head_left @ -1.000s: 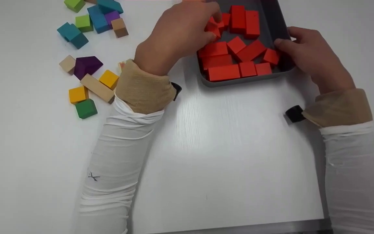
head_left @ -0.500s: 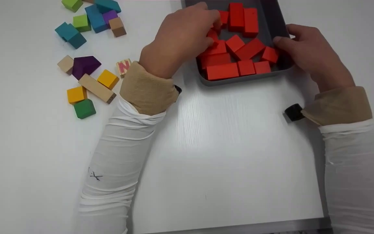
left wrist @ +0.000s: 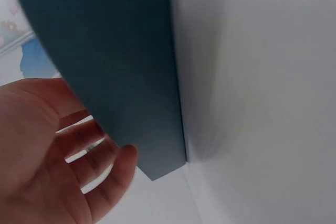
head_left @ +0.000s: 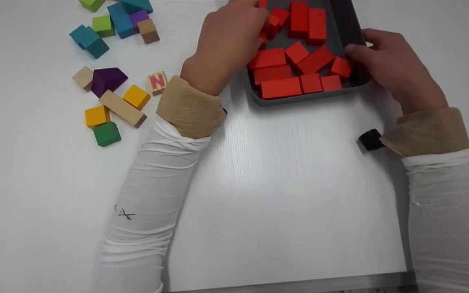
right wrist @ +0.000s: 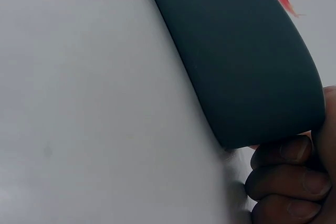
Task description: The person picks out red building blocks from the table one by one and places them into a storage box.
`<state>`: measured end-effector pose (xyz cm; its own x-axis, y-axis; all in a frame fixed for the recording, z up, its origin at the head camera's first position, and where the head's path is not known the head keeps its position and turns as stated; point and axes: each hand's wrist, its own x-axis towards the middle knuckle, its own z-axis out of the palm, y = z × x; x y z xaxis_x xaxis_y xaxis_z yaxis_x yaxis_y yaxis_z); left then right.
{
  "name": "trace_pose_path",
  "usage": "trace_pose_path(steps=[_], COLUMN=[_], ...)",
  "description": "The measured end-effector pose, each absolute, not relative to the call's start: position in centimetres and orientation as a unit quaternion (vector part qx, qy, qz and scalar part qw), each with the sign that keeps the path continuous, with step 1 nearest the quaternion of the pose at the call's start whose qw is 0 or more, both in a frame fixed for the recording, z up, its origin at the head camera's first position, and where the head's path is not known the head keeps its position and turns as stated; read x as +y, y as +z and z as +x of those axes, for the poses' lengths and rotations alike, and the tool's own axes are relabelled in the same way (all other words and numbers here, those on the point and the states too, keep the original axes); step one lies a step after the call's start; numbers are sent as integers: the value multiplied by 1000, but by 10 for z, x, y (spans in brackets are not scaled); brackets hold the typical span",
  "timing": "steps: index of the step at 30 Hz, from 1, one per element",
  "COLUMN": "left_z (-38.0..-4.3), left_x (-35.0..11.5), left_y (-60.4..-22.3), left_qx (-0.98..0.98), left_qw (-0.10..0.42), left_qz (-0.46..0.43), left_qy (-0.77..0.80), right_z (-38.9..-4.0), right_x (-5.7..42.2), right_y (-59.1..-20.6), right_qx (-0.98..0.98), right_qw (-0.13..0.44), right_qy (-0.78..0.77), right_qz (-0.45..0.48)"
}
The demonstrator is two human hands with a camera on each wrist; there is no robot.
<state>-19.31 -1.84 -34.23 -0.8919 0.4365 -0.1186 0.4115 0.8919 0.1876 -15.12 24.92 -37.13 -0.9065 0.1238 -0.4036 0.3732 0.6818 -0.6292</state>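
A dark grey tray [head_left: 307, 97] lies at the top centre right of the head view, filled with red blocks [head_left: 280, 87] of several shapes. My left hand [head_left: 228, 38] reaches over its left wall, with fingers bent down among the red blocks there. Its fingertips are partly hidden, so whether they pinch a block is unclear. In the left wrist view the left hand [left wrist: 63, 150] shows loosely bent fingers by the tray wall [left wrist: 115, 77]. My right hand [head_left: 401, 67] grips the tray's right side, thumb over the rim. The right wrist view shows its curled fingers [right wrist: 283, 179] under the tray wall [right wrist: 247, 66].
Left of the tray lie loose blocks: a letter N block [head_left: 157, 82], a purple block [head_left: 107, 80], a green block [head_left: 107, 134], a long wooden block [head_left: 122, 108], yellow blocks [head_left: 136, 97] and teal blocks [head_left: 92, 42]. The table's front edge [head_left: 299, 281] crosses the bottom.
My left hand has shifted slightly within the tray's left part, and a few red blocks near its fingers have moved. The N block has come into view. The right hand keeps its grip.
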Motion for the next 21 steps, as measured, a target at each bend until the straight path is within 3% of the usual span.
trace_pose_path(steps=[6, 21], left_z=[-193, -193], left_x=[-20, -16], left_y=[-345, -346], left_qx=[970, 968], left_qw=[63, 110], left_qz=[219, 213], left_qy=[84, 77], right_z=[-151, -152], right_x=[248, 251], right_y=[-370, -370], right_qx=[903, 902], right_qw=[166, 170], right_qy=[-372, -370], right_qz=[134, 141])
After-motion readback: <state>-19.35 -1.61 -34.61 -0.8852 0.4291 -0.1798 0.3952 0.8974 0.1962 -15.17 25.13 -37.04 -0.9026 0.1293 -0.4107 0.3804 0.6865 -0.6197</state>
